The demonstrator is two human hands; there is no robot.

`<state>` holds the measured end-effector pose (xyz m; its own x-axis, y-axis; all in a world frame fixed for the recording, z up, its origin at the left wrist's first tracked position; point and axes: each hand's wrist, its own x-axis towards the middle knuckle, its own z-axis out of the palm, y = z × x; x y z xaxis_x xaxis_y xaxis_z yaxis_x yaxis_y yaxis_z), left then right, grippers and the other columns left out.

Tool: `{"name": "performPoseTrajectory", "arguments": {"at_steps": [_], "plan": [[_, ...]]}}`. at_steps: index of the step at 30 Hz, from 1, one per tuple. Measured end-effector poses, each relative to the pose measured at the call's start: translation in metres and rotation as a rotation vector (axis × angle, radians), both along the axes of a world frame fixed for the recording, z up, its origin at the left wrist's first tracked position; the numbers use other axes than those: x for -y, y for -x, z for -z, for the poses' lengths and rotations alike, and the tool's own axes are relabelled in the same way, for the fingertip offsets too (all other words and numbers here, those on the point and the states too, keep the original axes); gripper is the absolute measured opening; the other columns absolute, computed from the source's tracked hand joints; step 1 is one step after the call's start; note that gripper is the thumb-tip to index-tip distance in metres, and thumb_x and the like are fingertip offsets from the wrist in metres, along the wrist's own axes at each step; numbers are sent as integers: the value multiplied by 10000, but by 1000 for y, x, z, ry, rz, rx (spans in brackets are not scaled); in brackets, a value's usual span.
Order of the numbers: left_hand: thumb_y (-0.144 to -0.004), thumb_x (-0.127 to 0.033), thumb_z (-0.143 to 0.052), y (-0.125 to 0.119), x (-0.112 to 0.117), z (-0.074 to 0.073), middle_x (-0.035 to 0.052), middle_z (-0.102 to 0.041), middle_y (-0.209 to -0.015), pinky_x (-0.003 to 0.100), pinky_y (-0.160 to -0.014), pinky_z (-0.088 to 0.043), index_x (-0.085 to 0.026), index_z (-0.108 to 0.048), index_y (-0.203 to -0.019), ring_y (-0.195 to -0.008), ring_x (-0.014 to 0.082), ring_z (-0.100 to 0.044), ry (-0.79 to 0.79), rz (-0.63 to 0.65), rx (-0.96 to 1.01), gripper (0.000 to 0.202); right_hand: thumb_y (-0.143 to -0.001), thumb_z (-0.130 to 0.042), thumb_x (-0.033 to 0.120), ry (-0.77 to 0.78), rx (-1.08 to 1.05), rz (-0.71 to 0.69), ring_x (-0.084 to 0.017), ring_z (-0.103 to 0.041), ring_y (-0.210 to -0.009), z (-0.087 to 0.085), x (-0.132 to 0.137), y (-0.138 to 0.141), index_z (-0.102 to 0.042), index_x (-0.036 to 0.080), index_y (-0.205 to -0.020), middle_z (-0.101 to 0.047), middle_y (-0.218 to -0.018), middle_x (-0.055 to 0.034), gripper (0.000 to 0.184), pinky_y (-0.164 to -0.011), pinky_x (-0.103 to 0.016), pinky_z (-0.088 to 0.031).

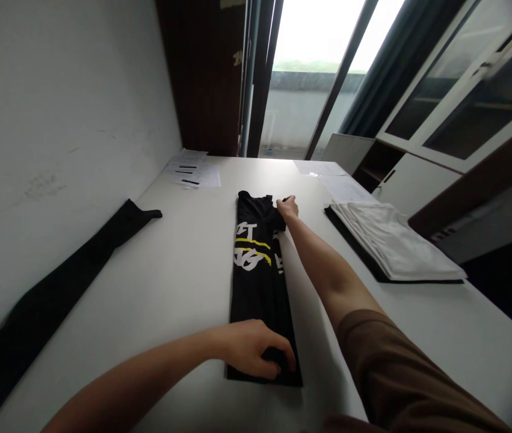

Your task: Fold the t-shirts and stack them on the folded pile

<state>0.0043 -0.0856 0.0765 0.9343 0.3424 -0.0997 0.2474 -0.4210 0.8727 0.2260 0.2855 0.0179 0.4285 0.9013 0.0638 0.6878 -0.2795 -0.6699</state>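
Past the brown sleeve (400,373) at 5 o'clock, the left hand (256,349) curls its grip shut on the near hem of the black T-shirt (260,282), a long narrow strip lying in the middle of the counter (169,282), while the right hand (288,208) at 12 o'clock pinches the collar end. The lengthwise fold looks finished and the strip is held straight; an end-to-end fold would call for carrying one end squarely over the other. Bare counter opens toward 9 o'clock, short of the black garment (57,282) by the wall; the white stack (393,240) at 2 o'clock lies near the right forearm.
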Motion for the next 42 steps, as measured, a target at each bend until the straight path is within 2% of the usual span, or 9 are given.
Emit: {"name": "performPoseTrajectory", "arguments": {"at_steps": [4, 7, 10, 14, 21, 27, 33, 38, 42], "plan": [[-918, -417, -654, -1, -2, -5, -13, -693, -910, 200, -661, -477, -256, -515, -1440, -691, 117, -625, 41, -62, -21, 564, -903, -564, 381, -118, 361, -178, -348, -464, -1254, -3, -9, 23, -582, 188, -1268, -559, -1329, -187, 413, -990, -451, -412], [-949, -412, -602, -1, -8, 2, 44, -686, -1057, 306, -891, -496, -246, -480, -1455, -962, 201, -644, -244, -262, -90, 547, -919, -569, 382, -104, 456, -374, -346, -449, -1268, 0, -16, 42, -626, 188, -1245, -589, -1306, -183, 383, -1050, -469, -344], [-921, -367, -634, 0, -14, 17, 98, -610, -1308, 452, -1125, -363, -245, -560, -1366, -1272, 290, -517, -552, -317, -150, 467, -905, -614, 431, 5, 480, -423, -348, -496, -1225, 2, -24, 54, -652, 177, -1234, -641, -1243, -195, 417, -1062, -490, -307], [-915, -417, -647, 1, -16, 34, 108, -429, -1553, 556, -1239, -144, -240, -530, -1402, -1477, 323, -306, -671, -262, -147, 531, -927, -605, 405, 36, 494, -419, -305, -562, -1169, 3, -30, 60, -703, 209, -1118, -697, -1146, -146, 291, -1068, -476, -307], [-940, -469, -606, 0, -14, 40, 100, -343, -1624, 568, -1249, -93, -243, -490, -1448, -1523, 319, -234, -661, -274, -152, 567, -965, -556, 375, -48, 311, -247, -312, -616, -1086, 5, -33, 45, -677, 180, -1153, -672, -1145, -195, 296, -933, -420, -450], [-953, -492, -579, 1, -14, 41, 101, -316, -1640, 556, -1252, -96, -249, -433, -1499, -1528, 314, -230, -661, -277, -155, 616, -956, -558, 523, 56, 323, -283, -281, -639, -1056, 3, -29, 14, -724, 214, -1074, -723, -1067, -141, 369, -933, -389, -446], [-964, -516, -542, -1, -12, 42, 107, -278, -1658, 574, -1247, -93, -248, -388, -1535, -1535, 323, -210, -669, -248, -167, 649, -911, -590, 579, 89, 299, -347, -292, -596, -1100, 8, -15, -40, -764, 197, -981, -705, -1062, -135, 426, -954, -388, -436], [-972, -513, -529, -3, -12, 42, 99, -278, -1660, 580, -1246, -93, -256, -396, -1530, -1539, 320, -201, -664, -241, -172, 629, -783, -760, 336, 29, 114, -571, -225, -592, -1003, 3, 1, -66, -725, 187, -863, -662, -1051, -80, 172, -866, -294, -475], [-975, -517, -525, -4, -12, 41, 91, -278, -1661, 575, -1249, -89, -269, -392, -1530, -1540, 311, -202, -662, -248, -169, 622, -738, -762, 200, 56, -112, -523, -147, -571, -717, -4, 10, -68, -660, 196, -906, -644, -836, -9, 197, -643, -241, -486]]}}
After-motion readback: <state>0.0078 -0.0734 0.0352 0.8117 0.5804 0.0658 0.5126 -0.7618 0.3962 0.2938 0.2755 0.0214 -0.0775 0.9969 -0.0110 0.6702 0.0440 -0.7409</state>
